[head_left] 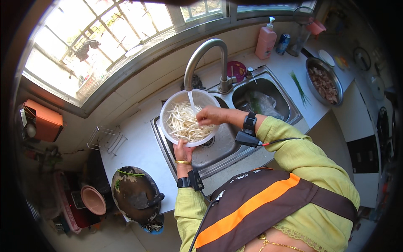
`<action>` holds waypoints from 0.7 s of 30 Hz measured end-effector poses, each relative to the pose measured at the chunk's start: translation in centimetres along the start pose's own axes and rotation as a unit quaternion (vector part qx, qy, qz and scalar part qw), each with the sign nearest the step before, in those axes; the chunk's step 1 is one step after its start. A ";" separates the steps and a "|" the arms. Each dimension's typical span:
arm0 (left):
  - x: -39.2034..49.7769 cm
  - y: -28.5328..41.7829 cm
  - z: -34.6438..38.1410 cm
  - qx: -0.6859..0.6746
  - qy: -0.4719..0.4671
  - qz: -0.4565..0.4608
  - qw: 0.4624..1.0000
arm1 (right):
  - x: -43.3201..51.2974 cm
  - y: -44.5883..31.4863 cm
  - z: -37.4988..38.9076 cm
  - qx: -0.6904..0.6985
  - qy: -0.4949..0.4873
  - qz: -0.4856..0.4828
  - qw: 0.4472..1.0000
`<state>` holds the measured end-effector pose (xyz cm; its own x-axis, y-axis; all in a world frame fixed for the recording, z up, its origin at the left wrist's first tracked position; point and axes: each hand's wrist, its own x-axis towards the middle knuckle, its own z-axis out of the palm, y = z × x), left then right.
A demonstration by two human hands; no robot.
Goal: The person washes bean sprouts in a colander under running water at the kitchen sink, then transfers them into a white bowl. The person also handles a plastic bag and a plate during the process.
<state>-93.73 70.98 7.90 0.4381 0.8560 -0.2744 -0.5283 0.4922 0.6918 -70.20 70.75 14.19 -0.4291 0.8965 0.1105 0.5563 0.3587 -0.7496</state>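
A white plastic colander [164, 127] is held over the left basin of a steel double sink [217, 148]. My left hand [183, 151] grips its near rim from below. Inside lie pale, thin strips of vegetable [185, 121], perhaps bean sprouts. Water runs onto them from the curved metal faucet [206, 47]. My right hand [211, 116] is over the right part of the colander, its fingers curled at the strips; whether it holds any is hidden.
The right basin [261, 94] holds a plastic bag with greens. Farther right are green stalks [299, 88] and a metal bowl of cut meat [324, 82]. A pink pump bottle [266, 41] stands behind. At the left are a wire rack [107, 140] and a cleaver [141, 201] on a round chopping board [126, 195].
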 end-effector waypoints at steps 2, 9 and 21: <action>-0.7 -0.1 0.6 0.033 -0.017 0.015 0.999 | 0.5 1.2 -0.8 -0.046 0.086 0.043 0.994; -2.1 -1.9 2.8 0.018 -0.069 -0.012 0.997 | 3.5 1.5 -1.5 -0.146 0.211 0.173 0.951; -1.3 -0.7 3.0 0.011 -0.044 0.010 0.999 | 2.6 0.4 1.0 -0.277 0.086 -0.031 0.956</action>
<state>-91.72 69.04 9.74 0.4904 0.8480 -0.2009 -0.5217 0.4703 0.7118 -71.79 72.95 13.51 -0.3771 0.8810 0.2856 0.8458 0.4533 -0.2814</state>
